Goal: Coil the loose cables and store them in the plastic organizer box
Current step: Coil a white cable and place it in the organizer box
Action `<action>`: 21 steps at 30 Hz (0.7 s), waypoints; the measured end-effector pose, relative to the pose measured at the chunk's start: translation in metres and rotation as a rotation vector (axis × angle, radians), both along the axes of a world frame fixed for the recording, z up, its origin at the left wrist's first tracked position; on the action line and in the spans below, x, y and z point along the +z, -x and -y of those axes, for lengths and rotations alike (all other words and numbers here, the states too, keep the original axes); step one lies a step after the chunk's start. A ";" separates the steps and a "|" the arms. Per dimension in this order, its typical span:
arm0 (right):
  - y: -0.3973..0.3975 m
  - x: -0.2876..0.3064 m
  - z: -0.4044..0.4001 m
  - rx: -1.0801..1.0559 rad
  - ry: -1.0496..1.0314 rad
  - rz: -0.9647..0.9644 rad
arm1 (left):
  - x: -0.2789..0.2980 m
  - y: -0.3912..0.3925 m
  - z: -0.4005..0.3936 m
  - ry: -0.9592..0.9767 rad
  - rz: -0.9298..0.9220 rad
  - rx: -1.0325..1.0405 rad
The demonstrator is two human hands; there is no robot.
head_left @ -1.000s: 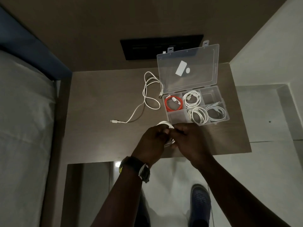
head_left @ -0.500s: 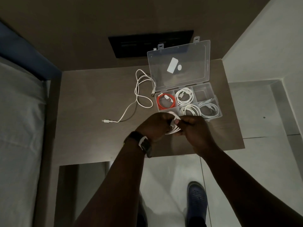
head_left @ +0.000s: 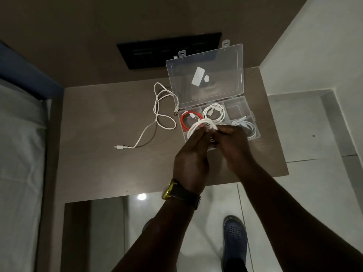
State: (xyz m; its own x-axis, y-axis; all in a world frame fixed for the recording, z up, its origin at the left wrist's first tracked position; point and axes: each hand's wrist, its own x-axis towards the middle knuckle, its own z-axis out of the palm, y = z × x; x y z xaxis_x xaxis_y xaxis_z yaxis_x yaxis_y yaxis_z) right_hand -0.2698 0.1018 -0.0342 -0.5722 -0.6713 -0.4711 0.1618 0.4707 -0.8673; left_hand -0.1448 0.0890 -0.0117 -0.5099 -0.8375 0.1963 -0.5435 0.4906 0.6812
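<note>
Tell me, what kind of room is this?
Probably a bedroom or hotel room: a bed with a pale sheet sits left of a small wooden table, beneath a dark wall panel, on a glossy tiled floor.

Both hands' fingers (head_left: 198, 138) around a white coiled cable (head_left: 198, 125) above organizer box (head_left: 238, 107).

Both bare forearms reach forward from the lower edge of the view and converge over the near right part of the tabletop. The left hand (head_left: 191, 158), a watch (head_left: 179, 192) on its wrist, and the right hand (head_left: 234, 152) meet fingertip to fingertip, each pinching the same coiled white cable (head_left: 200, 125) held between them.
</note>
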 end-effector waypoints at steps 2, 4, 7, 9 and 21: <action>0.013 -0.007 -0.003 -0.024 -0.052 -0.067 | -0.010 -0.007 0.003 -0.027 -0.003 0.064; 0.017 -0.013 -0.003 0.099 -0.136 -0.180 | -0.022 -0.013 0.012 -0.146 0.021 0.147; 0.011 -0.020 0.002 0.361 -0.273 -0.511 | -0.039 -0.012 0.023 -0.281 0.122 0.163; 0.007 -0.015 0.005 0.422 -0.290 -0.732 | -0.047 -0.010 0.026 -0.288 0.142 0.168; 0.008 -0.011 0.013 0.734 -0.235 -1.005 | -0.063 -0.010 0.032 -0.354 0.001 0.215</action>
State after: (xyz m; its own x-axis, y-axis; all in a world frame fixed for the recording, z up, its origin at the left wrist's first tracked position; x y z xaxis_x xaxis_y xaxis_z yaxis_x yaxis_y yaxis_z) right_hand -0.2778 0.0889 -0.0454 -0.2755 -0.9410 -0.1965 -0.8812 0.3289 -0.3396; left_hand -0.1348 0.0573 -0.0745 -0.3162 -0.9407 -0.1232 -0.6087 0.1016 0.7868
